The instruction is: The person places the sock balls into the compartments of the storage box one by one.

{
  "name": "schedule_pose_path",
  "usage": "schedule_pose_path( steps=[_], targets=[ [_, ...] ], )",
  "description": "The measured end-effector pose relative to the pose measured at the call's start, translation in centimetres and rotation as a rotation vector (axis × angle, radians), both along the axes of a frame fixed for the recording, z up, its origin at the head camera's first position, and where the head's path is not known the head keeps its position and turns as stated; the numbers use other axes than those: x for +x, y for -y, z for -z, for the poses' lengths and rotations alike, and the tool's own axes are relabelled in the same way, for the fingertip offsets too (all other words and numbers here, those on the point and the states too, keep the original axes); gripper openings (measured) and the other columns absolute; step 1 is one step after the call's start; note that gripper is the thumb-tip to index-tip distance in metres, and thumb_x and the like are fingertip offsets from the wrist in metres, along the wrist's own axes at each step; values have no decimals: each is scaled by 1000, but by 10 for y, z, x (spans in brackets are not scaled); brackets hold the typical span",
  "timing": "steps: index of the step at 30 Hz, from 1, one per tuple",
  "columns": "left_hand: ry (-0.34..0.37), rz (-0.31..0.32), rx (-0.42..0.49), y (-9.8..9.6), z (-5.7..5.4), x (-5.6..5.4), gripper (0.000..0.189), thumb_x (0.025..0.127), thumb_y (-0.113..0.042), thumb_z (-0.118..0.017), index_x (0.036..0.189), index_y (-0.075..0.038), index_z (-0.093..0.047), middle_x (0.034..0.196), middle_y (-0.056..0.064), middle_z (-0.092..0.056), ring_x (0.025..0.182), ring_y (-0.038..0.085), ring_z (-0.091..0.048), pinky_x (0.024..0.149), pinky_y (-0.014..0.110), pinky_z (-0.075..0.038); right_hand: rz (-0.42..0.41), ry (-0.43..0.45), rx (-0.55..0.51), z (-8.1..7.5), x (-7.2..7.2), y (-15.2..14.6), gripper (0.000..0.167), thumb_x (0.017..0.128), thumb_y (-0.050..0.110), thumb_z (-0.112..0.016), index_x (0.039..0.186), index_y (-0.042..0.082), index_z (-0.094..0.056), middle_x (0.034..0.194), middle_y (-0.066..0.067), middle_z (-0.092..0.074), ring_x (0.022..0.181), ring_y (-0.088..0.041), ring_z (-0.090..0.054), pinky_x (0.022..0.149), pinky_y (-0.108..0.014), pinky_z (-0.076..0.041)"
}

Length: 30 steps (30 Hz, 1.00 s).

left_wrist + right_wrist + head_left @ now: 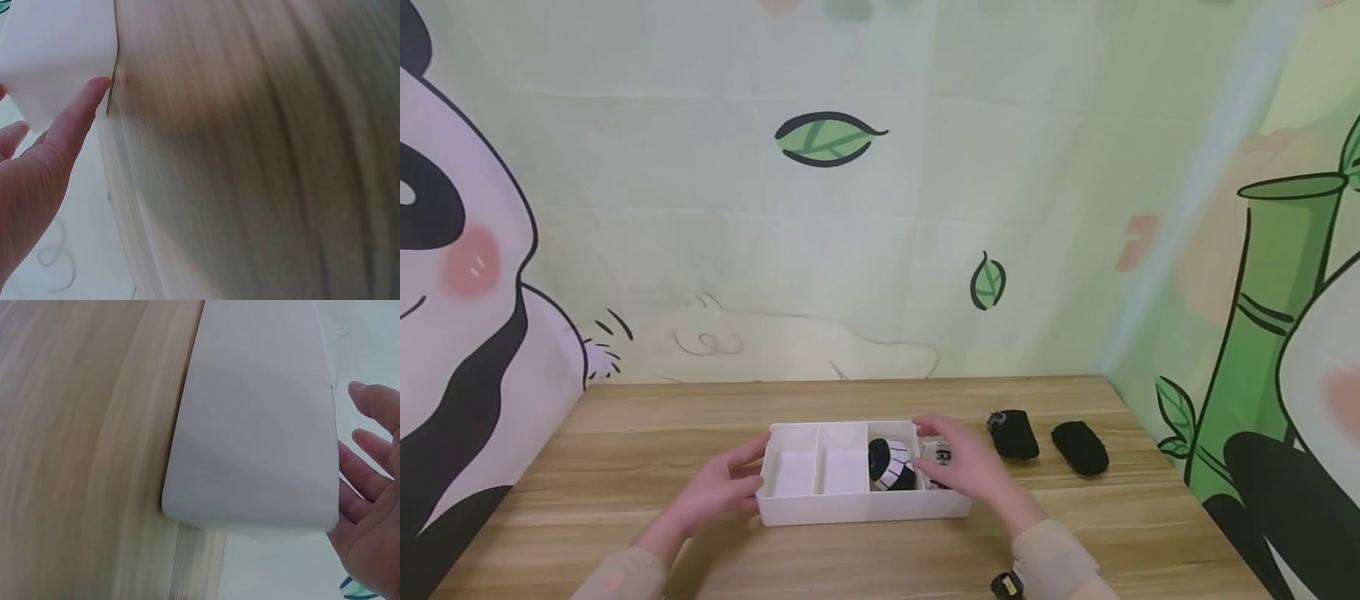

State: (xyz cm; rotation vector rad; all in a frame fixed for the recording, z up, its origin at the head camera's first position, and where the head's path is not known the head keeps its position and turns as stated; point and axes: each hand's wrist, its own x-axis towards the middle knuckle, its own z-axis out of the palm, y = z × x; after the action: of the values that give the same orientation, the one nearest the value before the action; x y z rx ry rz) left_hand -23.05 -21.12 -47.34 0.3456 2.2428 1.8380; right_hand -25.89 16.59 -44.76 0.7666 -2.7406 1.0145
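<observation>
A white box (861,507) with a row of compartments stands on the table in the head view. The two left compartments hold nothing. In the third sits a black-and-white rolled sock bundle (895,465). A white bundle with black marks (937,452) lies in the rightmost compartment, partly hidden by my right hand (970,462). That hand is over the box's right end, fingers loosely spread; the right wrist view shows them beside the far rim. My left hand (718,483) rests against the left end, its extended thumb (84,112) along the end wall in the left wrist view.
Two black rolled bundles, one (1013,434) nearer the box and another (1080,447) farther right, lie on the wooden table (700,408). A small black object (1006,585) shows by the right sleeve. A printed panda backdrop (865,250) rises behind the table.
</observation>
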Motion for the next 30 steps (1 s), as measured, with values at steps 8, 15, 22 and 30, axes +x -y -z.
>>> schedule_pose_path(
  steps=[8, 15, 22, 30],
  targets=[
    [7, 18, 25, 0, 1, 0, 70, 92, 0, -58, 154, 1, -24, 155, 31, -24, 131, 51, -41, 84, 41, -57, 62, -63, 40, -2, 1, -22, 53, 85, 21, -78, 133, 7, -59, 117, -5, -68, 113, -28, -62, 99, -50, -47],
    [5, 3, 5, 0, 1, 0, 70, 92, 0, -58, 154, 0, -26, 155, 31, -25, 131, 51, -42, 84, 41, -57, 102, -93, 17, 1, 0, -48, 53, 84, 18, -79, 132, 6, -59, 117, -7, -68, 113, -30, -62, 98, -52, -47],
    [-1, -10, -2, -1, 1, -1, 72, 90, 0, -59, 154, -2, -27, 154, 30, -27, 130, 49, -44, 83, 39, -58, 133, -125, 13, -2, 0, -83, 50, 85, 14, -78, 130, 3, -60, 116, -9, -69, 112, -32, -62, 98, -53, -47],
    [-10, 7, 10, 1, 3, -1, 71, 91, 0, -59, 154, 0, -26, 154, 31, -25, 130, 50, -43, 82, 40, -58, 190, -106, 21, -12, 2, -121, 53, 87, 16, -76, 133, 1, -56, 121, -16, -66, 117, -39, -58, 99, -58, -43]
  ],
)
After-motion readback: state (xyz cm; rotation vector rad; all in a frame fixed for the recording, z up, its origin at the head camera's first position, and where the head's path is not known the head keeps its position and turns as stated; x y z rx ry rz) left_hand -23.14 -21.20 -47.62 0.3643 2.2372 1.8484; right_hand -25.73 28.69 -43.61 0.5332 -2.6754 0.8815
